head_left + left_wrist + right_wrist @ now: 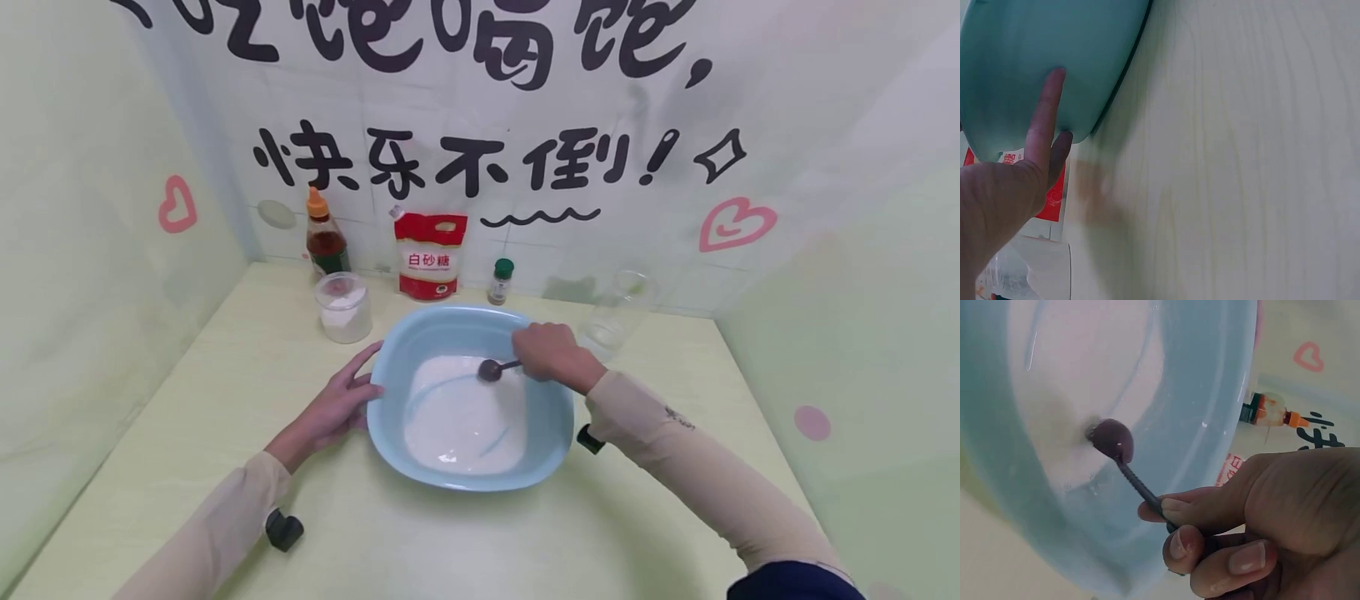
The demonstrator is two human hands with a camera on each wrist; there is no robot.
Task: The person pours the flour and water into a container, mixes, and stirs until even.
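A light-blue plastic basin (390,450) stands on the table, with a white, glossy layer (457,425) over its bottom. My left hand (341,408) holds the basin's left side, thumb at the rim and extended fingers (1044,125) against the outer wall. Over the basin's right part, my right hand (551,350) grips the thin handle of a dark round-bowled measuring spoon (1113,439). The spoon's bowl is at the white layer inside the basin; the handle's end is hidden in the fingers.
Behind the basin stand an orange-capped sauce bottle (327,242), a clear jar of white powder (345,312), a red-and-white sugar pouch (427,262) and a small green-capped bottle (500,283). A clear container (607,321) is at the back right. Printed sheets wall the table.
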